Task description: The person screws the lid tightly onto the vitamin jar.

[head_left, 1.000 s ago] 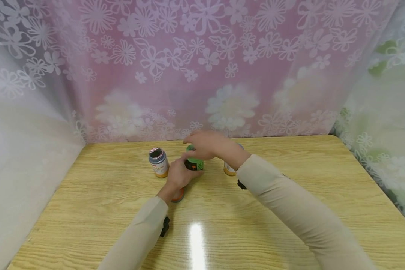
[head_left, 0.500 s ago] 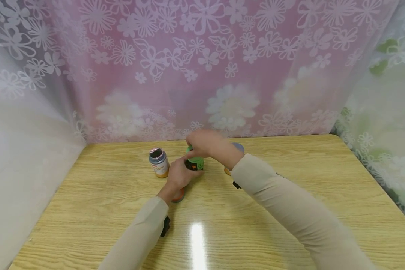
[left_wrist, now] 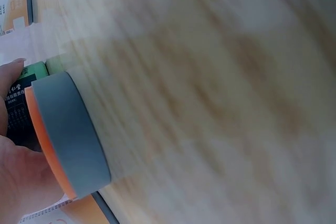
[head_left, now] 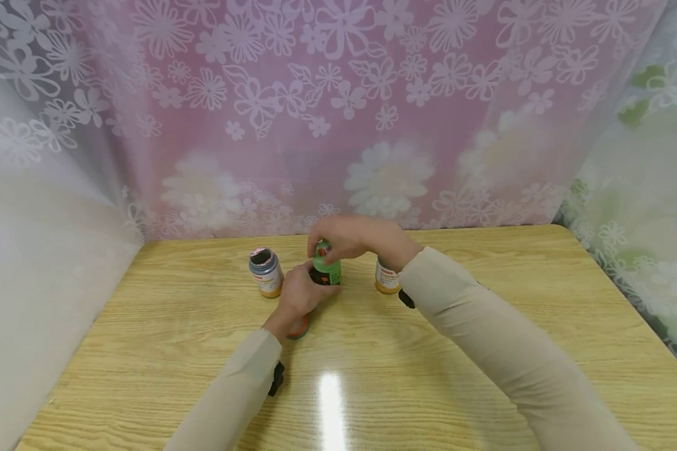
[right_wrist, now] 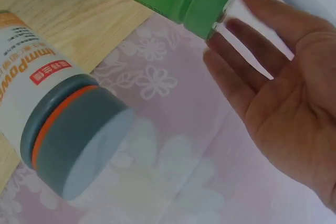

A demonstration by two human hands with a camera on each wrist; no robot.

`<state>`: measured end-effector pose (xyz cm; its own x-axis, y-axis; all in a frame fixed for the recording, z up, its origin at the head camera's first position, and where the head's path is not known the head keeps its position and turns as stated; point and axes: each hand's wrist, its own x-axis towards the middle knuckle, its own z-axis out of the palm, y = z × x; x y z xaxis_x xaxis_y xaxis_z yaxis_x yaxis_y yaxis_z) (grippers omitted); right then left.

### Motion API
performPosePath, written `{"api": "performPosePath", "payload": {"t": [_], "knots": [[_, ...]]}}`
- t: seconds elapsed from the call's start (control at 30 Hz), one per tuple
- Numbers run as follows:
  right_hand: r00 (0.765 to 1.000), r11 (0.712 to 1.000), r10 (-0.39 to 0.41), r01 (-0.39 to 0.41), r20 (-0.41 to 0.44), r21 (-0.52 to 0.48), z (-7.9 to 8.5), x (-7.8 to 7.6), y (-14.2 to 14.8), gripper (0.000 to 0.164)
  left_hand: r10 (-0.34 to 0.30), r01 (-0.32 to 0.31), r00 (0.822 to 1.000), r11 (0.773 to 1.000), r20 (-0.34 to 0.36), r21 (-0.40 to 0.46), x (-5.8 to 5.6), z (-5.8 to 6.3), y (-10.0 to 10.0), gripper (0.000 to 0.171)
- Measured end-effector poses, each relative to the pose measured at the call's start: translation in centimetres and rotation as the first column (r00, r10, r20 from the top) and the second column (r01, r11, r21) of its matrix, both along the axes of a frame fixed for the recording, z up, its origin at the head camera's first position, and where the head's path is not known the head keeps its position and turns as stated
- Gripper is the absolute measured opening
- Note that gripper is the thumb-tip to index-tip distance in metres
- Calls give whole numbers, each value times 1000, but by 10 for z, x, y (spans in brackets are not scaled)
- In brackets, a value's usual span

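Note:
A green bottle (head_left: 330,272) with a black label stands on the table between both hands. My left hand (head_left: 300,291) grips its lower body, with the thumb at the front. My right hand (head_left: 352,238) reaches over from the right, its curled fingertips pinching around the green cap (right_wrist: 210,3). Part of the cap's top, with a bit of red and white, shows between the fingers in the head view. Beneath my left wrist lies a loose grey lid (left_wrist: 73,135) with an orange rim, largely covered by the wrist in the head view.
An uncapped white jar (head_left: 267,275) with a grey neck and orange base stands left of the green bottle. A similar capped jar (right_wrist: 58,98) stands to its right, partly behind the right forearm. A patterned curtain (head_left: 344,125) hangs behind the wooden table (head_left: 457,388).
My right hand has shifted about the top of the green bottle, its fingers now down around the cap. The left hand stays on the bottle, and both jars stand where they were.

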<state>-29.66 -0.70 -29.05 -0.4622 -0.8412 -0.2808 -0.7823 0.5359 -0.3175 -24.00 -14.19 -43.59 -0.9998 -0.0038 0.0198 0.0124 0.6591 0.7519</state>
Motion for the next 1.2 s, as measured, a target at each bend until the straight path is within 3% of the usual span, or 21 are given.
{"api": "performPosePath", "payload": {"t": [0.07, 0.17, 0.3, 0.4, 0.47, 0.63, 0.7, 0.77, 0.87, 1.0, 1.2], "knots": [[1000, 1000, -26, 26, 9, -5, 0, 0, 0, 29, -3, 3, 1000, 1000, 1, -1, 0, 0, 0, 56], [988, 991, -131, 132, -79, 15, -5, 3, -3, 27, 3, -3, 1000, 1000, 6, -5, -1, 0, -1, 60], [929, 958, -266, 285, -256, 37, -14, 10, -10, 36, 7, -7, 1000, 1000, 12, -18, -1, 0, -1, 57], [898, 946, -300, 324, -321, 23, -17, 12, -11, 43, -7, 7, 1000, 1000, 9, -18, -2, 0, -1, 54], [906, 958, -270, 287, -325, 3, -17, 10, -8, 44, -13, 14, 1000, 1000, 6, -14, -2, 0, 0, 57], [985, 1000, -15, 12, -175, -18, -10, 1, 1, 40, 0, 1, 1000, 1000, 17, -3, -2, 0, 0, 64], [995, 998, 52, -54, -88, -17, -8, -2, 3, 40, -2, 2, 1000, 1000, 19, -4, -2, 0, 0, 63], [997, 998, 57, -57, -45, -6, -7, -2, 2, 36, -10, 10, 1000, 1000, 17, -2, -3, 0, 0, 57], [999, 1000, 0, 2, -48, 30, -7, 1, -2, 33, -17, 17, 1000, 1000, 7, -7, -2, 2, 0, 54], [983, 993, -106, 113, -149, 40, -11, 9, -8, 26, -2, 2, 1000, 1000, 15, -2, -2, 2, -1, 57], [899, 946, -317, 320, -301, -39, -28, 17, -12, 42, 3, -2, 999, 1000, 36, -11, 0, 2, -1, 55]]}}
